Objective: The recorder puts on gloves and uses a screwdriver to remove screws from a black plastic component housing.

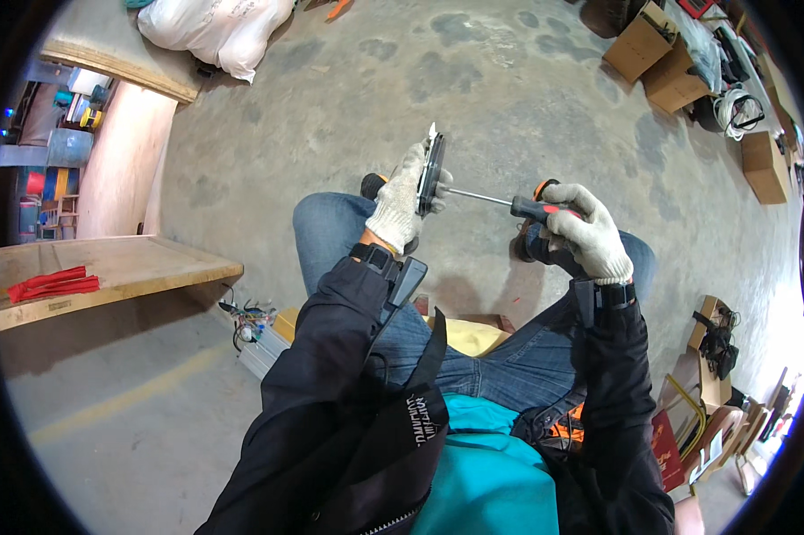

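My left hand (pixel 400 203), in a white knit glove, grips a flat black panel-like part (pixel 432 169) held on edge above my left knee. My right hand (pixel 589 234), also gloved, is closed around the black and orange handle of a screwdriver (pixel 537 209). The thin metal shaft runs leftward and its tip meets the black part. Both hands hover above my knees in blue jeans, over a grey concrete floor.
A wooden bench (pixel 107 267) with red strips (pixel 52 285) stands at the left. A white sack (pixel 214 27) lies at the top. Cardboard boxes (pixel 669 62) and cables line the right side. Small wired parts (pixel 248 321) lie by my left leg.
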The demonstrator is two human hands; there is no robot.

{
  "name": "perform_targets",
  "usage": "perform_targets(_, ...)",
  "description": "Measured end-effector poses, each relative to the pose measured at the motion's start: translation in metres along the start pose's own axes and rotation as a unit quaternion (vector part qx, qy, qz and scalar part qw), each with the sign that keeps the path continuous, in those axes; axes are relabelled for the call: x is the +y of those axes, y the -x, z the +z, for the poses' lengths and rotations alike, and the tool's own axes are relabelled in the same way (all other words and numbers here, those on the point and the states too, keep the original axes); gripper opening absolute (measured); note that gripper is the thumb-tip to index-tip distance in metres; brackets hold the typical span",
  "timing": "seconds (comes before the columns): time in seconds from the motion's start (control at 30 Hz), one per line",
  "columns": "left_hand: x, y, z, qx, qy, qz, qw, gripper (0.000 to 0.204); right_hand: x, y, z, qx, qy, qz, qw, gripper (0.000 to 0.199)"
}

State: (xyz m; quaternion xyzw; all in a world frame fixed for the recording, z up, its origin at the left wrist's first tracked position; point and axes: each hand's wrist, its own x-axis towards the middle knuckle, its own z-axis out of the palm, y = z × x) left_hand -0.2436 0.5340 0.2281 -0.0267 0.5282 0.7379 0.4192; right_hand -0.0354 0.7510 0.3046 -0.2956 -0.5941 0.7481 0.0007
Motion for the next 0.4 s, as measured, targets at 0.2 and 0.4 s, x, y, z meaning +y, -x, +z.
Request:
perform_targets(0.2,-0.002,-0.004,0.0,0.041,0.012,-0.021,0.999,0.054,0.01,-0.011,0.001,-0.006,-0.054,0.013,0.998,0.028)
perform_targets(0.4,0.0,-0.002,0.003,0.046,0.037,-0.021,0.998,0.051,0.02,-0.018,0.001,-0.03,-0.026,0.024,0.999,0.03)
